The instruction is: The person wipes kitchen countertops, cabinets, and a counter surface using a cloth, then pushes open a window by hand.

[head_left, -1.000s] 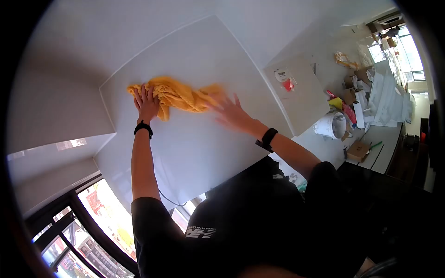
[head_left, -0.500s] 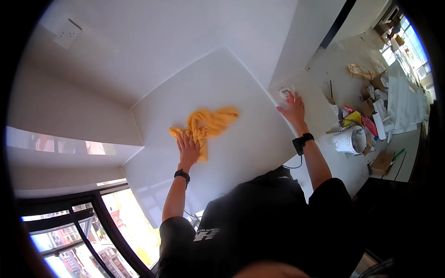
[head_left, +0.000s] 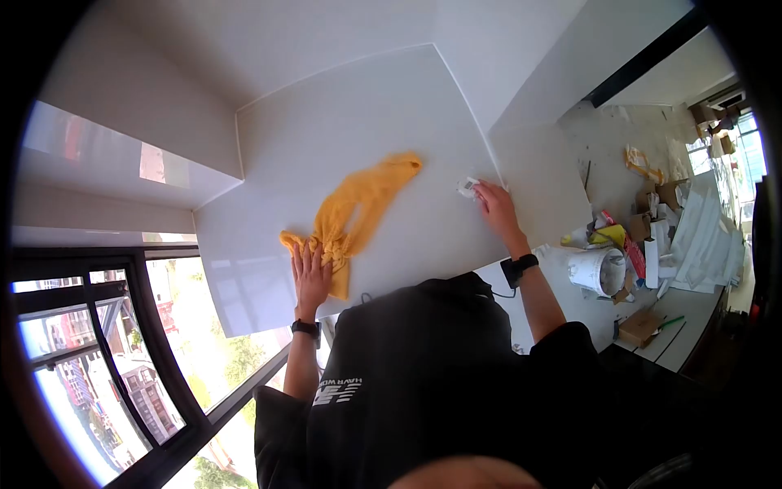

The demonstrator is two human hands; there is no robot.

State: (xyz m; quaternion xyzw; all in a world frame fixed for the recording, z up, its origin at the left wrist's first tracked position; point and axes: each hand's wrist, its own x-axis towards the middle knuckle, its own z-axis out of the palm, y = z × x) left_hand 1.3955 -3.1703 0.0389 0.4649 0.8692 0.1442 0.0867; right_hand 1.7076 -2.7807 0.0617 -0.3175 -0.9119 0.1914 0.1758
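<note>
A yellow cloth lies bunched and stretched across a white countertop. My left hand rests palm down on its near end, fingers extended and pressing on the fabric. Over by the counter's right side, my right hand has its fingers closed on a small white item with a printed label. What kind of item that is, I cannot make out. My fingers cover part of it.
White walls meet the counter at the back and right. A window is at the lower left. To the right, on a lower level, stand a white bucket, a cardboard box and a heap of packaging scraps.
My right hand has brought the labelled item from beyond the counter's right edge onto the counter, closing on it. The cloth looks more drawn out under my left hand. The view has shifted.
</note>
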